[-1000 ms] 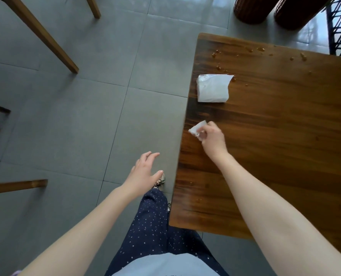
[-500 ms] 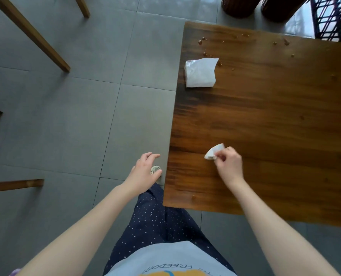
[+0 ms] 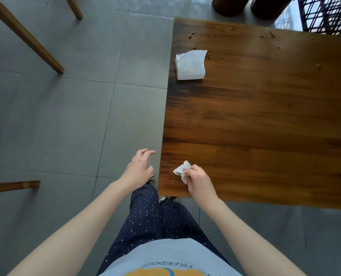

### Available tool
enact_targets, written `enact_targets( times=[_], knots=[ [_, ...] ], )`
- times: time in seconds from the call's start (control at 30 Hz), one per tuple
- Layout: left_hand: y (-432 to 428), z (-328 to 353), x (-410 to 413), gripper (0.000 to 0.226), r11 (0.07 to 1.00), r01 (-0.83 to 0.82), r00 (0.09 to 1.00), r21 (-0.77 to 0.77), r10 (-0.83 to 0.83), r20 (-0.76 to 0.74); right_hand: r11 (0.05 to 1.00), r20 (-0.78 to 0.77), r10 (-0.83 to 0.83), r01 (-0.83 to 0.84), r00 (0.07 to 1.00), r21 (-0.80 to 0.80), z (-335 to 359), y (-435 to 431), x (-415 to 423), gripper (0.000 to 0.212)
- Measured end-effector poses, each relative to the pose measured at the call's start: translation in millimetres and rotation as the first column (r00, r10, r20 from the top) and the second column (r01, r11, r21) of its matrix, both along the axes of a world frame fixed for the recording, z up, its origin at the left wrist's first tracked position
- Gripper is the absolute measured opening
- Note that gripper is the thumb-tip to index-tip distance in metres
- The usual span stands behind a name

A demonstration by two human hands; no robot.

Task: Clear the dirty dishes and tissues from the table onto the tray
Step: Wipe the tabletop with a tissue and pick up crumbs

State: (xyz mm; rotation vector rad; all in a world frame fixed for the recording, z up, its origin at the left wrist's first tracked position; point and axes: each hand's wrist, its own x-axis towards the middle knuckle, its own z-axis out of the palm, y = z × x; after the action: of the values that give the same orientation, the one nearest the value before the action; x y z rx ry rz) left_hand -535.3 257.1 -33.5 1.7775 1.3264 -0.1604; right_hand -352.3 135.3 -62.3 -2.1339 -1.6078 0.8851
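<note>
My right hand [image 3: 200, 181] pinches a small crumpled white tissue [image 3: 182, 169] on the wooden table [image 3: 265, 116], close to its near left corner. My left hand [image 3: 139, 170] hovers off the table's left edge over the floor, fingers relaxed and holding nothing. A larger folded white tissue [image 3: 190, 65] lies flat near the table's far left edge. Brown food crumbs [image 3: 193, 35] are scattered along the far side of the table. No tray or dishes are in view.
Grey tiled floor [image 3: 66, 116] lies to the left. Wooden chair legs [image 3: 26, 34] stand at the far left, and another wooden bar [image 3: 12, 186] juts in lower left. Two dark wicker bases [image 3: 231, 5] and a dark lattice chair [image 3: 325, 14] stand beyond the table.
My right hand has dragged the small tissue from beside the large tissue toward me, down to the table's near left corner. The left hand has stayed beside the table edge.
</note>
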Motion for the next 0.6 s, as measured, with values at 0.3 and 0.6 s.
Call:
enact_targets(
  times=[0.3,0.6],
  knots=[
    [-7.0,-2.2,-14.3,0.045,0.999,0.041,0.999,0.006,-0.041,0.002,0.925,0.106,-0.373,0.378,0.922,-0.031,4.4,-16.4,54.7,0.014],
    [-13.3,-1.5,-38.8,0.044,0.994,0.110,0.994,0.003,-0.110,0.011,0.960,-0.094,-0.280,0.278,0.955,-0.027,1.2,-15.8,-73.4,0.005]
  ],
)
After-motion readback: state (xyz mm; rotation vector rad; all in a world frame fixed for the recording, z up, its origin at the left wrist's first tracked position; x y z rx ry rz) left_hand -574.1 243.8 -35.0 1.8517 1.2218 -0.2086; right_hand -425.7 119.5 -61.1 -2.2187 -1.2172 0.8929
